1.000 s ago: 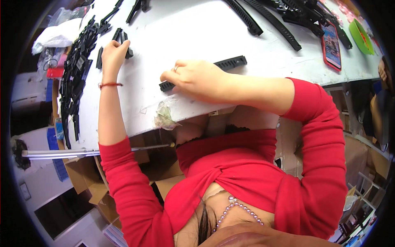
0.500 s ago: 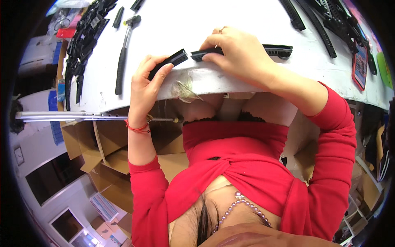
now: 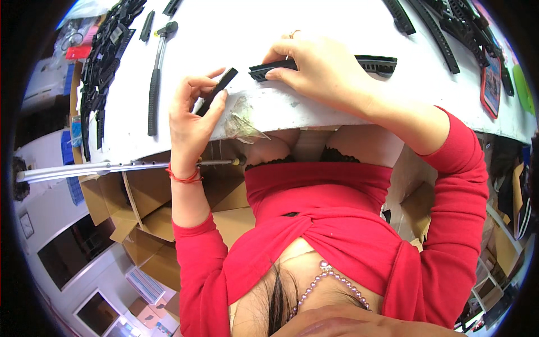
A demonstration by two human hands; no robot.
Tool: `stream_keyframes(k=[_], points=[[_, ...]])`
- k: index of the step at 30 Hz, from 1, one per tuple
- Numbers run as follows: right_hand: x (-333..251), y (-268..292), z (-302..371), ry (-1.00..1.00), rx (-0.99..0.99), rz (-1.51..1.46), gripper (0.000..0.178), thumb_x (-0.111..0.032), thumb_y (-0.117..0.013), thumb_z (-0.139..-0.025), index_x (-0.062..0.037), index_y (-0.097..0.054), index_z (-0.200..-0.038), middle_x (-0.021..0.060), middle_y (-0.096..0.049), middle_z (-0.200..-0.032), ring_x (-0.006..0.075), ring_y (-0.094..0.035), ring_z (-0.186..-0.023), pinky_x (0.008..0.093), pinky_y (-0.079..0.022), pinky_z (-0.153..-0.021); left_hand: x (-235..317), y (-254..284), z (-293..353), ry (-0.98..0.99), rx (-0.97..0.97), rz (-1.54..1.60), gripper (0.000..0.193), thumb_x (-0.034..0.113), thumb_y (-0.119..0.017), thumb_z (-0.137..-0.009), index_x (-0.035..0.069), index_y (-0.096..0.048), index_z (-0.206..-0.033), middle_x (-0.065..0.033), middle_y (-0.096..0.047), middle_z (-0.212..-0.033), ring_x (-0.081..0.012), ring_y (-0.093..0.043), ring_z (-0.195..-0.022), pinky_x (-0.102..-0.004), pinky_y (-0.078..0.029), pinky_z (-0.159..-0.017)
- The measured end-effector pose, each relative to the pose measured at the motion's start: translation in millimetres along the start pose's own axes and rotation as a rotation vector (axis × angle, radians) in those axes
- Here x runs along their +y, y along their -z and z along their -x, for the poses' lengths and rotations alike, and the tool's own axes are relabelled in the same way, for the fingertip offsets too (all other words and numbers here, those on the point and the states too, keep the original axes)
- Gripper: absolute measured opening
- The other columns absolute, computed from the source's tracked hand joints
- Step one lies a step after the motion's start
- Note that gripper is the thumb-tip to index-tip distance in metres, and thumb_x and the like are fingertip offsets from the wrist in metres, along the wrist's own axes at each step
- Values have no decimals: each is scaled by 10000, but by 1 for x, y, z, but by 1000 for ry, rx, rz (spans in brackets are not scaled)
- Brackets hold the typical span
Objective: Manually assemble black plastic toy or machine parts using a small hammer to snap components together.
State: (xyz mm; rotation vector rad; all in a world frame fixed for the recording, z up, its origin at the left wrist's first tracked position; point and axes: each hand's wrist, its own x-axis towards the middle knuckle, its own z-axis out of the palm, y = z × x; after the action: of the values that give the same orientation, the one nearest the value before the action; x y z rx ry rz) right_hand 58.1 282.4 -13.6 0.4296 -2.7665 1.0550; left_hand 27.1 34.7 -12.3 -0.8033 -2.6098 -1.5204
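Note:
My left hand pinches a short black plastic piece between thumb and fingers, tilted up over the near part of the white table. To its right, my right hand grips a long black slotted strip that lies roughly level. The strip's left end points toward the piece in my left hand, with a gap between them. My right palm and fingers hide the strip's middle. A crumpled clear plastic scrap hangs at the table's front edge, below the gap.
A hammer with a black grip lies left on the white table. A heap of black parts covers the far left; more black strips lie at the right, beside a red-edged phone. Cardboard boxes stand below left.
My left hand has shifted slightly left and down, turning its piece more upright. My right hand has moved a little left with the strip. The gap between the two parts is wider.

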Motion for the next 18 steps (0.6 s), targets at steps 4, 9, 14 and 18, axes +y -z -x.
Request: stream_keyframes(k=[4, 9, 14, 18], points=[[0, -1, 0, 12, 8, -5, 226, -242, -678, -841, -88, -705, -1004, 125, -681, -993, 316, -661, -945, 424, -518, -820, -5, 1, 1, 39, -42, 3, 188, 1, -721, -843, 23, -597, -982, -63, -657, -1006, -100, -594, -865, -232, -479, -779], [-1, 0, -1, -3, 2, -50, 231, -234, -682, -835, -80, -715, -1004, 140, -692, -990, 324, -664, -945, 424, -518, -829, -6, 0, -1, 16, -104, -18, 228, 9, -715, -858, 29, -640, -1073, -54, -668, -996, -97, -599, -873, -235, -475, -773], [1, 0, -2, -29, -10, -83, 245, -236, -689, -827, -74, -728, -1006, 154, -701, -980, 329, -669, -940, 423, -519, -838, 3, 3, -7, -104, -75, -109, 271, 11, -720, -844, 40, -719, -1114, -61, -708, -981, -132, -612, -849, -274, -491, -766], [1, -1, -2, -40, -11, -84, 250, -241, -692, -826, -79, -731, -1012, 156, -701, -982, 329, -669, -942, 425, -519, -840, 6, 1, -13, -131, -102, -177, 267, -3, -720, -827, 40, -734, -1091, -67, -713, -969, -144, -613, -844, -275, -494, -770]])
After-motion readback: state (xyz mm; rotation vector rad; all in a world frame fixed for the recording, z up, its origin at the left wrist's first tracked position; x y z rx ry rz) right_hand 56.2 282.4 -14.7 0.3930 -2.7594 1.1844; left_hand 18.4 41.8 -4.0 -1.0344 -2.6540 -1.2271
